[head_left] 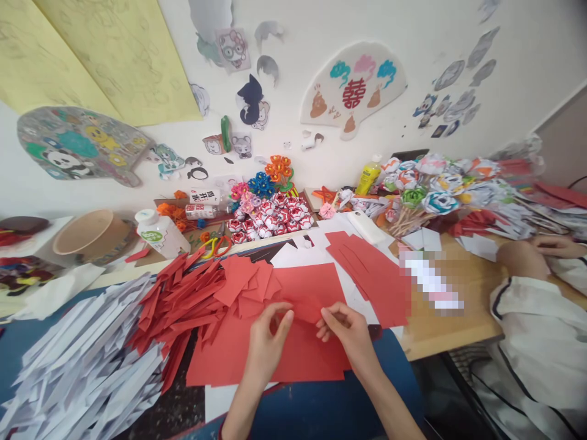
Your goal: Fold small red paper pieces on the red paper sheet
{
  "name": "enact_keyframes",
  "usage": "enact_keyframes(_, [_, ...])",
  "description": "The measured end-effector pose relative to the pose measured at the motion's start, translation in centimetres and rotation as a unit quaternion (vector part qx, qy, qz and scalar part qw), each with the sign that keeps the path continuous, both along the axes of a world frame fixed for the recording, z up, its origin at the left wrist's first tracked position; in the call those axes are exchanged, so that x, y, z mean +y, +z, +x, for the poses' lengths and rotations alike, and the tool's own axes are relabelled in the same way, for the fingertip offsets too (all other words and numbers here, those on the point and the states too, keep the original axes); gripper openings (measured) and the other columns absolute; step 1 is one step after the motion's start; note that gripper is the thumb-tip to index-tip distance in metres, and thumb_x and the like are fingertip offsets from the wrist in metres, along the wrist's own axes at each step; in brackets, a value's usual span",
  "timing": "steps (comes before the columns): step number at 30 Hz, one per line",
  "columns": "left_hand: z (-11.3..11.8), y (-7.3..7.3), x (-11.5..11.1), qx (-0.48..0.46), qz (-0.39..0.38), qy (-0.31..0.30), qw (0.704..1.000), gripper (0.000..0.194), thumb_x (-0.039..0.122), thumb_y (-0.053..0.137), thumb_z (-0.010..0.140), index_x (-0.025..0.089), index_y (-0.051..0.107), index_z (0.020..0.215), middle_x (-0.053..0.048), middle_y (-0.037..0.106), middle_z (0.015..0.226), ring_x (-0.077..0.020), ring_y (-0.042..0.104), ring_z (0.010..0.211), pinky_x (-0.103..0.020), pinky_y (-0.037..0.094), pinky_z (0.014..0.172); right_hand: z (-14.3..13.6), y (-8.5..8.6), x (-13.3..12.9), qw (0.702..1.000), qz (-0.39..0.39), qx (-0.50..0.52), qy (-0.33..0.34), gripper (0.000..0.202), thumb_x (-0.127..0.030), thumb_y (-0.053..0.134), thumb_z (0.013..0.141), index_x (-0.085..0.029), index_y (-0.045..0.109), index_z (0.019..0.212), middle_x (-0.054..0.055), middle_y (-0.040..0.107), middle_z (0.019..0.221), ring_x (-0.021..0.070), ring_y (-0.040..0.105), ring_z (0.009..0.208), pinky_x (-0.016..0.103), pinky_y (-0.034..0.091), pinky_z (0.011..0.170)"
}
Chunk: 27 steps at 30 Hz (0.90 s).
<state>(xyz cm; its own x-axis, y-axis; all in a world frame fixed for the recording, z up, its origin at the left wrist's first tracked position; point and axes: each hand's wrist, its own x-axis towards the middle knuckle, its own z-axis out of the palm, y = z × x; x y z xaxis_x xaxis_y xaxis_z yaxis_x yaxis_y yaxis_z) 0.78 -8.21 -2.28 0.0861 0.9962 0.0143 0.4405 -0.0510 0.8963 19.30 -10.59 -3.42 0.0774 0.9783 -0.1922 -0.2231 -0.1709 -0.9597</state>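
Note:
Between my two hands is a small piece of red paper [308, 310], held just above larger red sheets [270, 360]. My left hand [271, 327] pinches its left end between thumb and fingers. At the right end, the thumb and fingers of my right hand [343, 327] grip the same piece. Its exact folds are hard to make out against the red beneath. Just left of my hands lie loose red paper squares [247, 281] and a heap of folded red strips [183, 299].
Folded white paper strips [87, 360] pile up at the left. Behind stand a white bottle [160, 233], scissors [222, 246] and red-and-white paper flowers [273, 217]. More red sheets [371, 278] lie to the right, near another person's arm [523, 263] at the wooden table [477, 324].

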Motion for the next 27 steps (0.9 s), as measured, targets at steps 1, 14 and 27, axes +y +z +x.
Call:
enact_keyframes(1, [0.3,0.0,0.0,-0.03,-0.016,-0.002,0.999,0.028,0.042,0.05,0.09,0.017,0.065,0.09,-0.005,0.069,0.087,-0.0173,0.062,0.079,-0.027,0.047,0.072,-0.2,-0.1,-0.3,1.0,-0.011,0.015,0.018,0.036,-0.049,0.067,0.08,-0.016,0.059,0.073,0.004,0.067,0.065,0.0153,0.064,0.053,0.025,0.051,0.05])
enact_keyframes(14, [1.1,-0.2,-0.5,0.098,0.005,0.029,0.995,0.045,0.048,0.041,0.093,0.017,0.049,0.06,0.003,0.048,0.051,-0.0102,0.042,0.049,-0.023,0.026,0.05,-1.4,-0.9,-2.4,0.992,-0.082,0.076,0.056,0.043,-0.055,0.073,0.07,-0.017,0.056,0.078,0.006,0.07,0.069,0.0199,0.069,0.06,0.029,0.055,0.058])
enact_keyframes(27, [2.8,-1.5,0.7,0.194,0.041,-0.007,0.98,0.022,0.033,0.048,0.09,0.019,0.056,0.075,0.001,0.059,0.067,-0.012,0.05,0.058,-0.023,0.031,0.055,-0.4,0.2,2.1,0.92,0.055,-0.387,0.042,0.016,-0.026,0.056,0.085,-0.019,0.063,0.073,0.001,0.066,0.067,0.0162,0.058,0.058,0.027,0.042,0.057])
